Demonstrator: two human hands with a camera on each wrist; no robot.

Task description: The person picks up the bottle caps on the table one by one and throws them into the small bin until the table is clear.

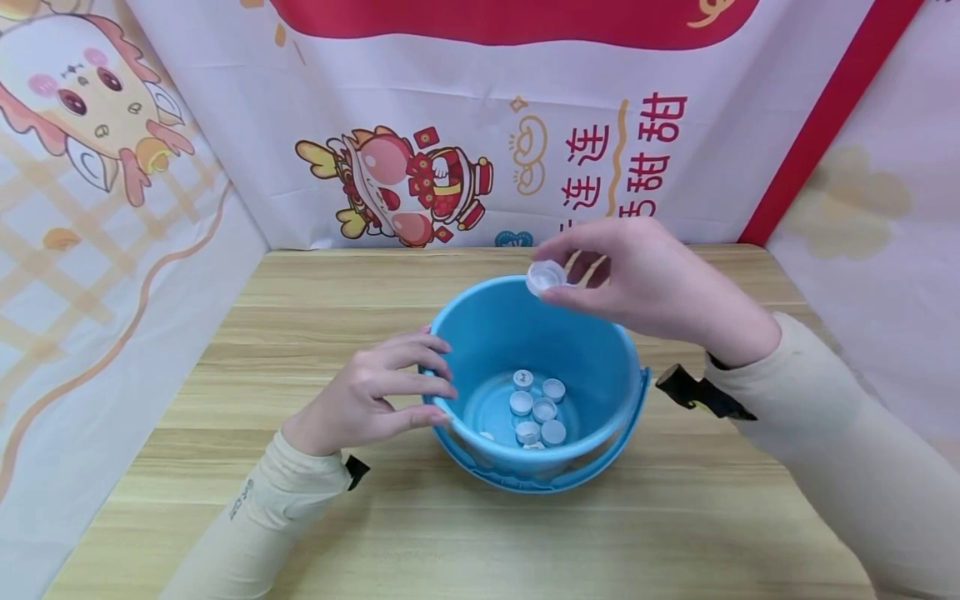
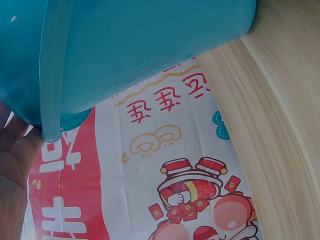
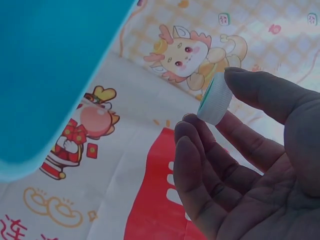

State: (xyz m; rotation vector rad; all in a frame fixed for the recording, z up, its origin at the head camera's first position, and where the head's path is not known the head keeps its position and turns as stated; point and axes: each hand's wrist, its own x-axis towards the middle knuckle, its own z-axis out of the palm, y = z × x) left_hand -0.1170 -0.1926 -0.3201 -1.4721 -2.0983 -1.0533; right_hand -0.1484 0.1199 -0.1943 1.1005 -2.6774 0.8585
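A blue bucket stands upright on the wooden table, its mouth tilted toward the head view. My left hand holds the bucket's left rim, fingers hooked over the edge; the left wrist view catches part of this hand beside the rim. Above the far rim, my right hand pinches a white bottle cap between thumb and fingers. In the right wrist view the cap shows ridged sides and a greenish inner edge. Several white bottle caps lie on the bucket's floor, some facing up.
The bucket's blue handle hangs down along its near side. The wooden table extends around the bucket. Behind it hangs a white and red printed cloth, with patterned cloth also at both sides. Black straps stick out at the sleeves.
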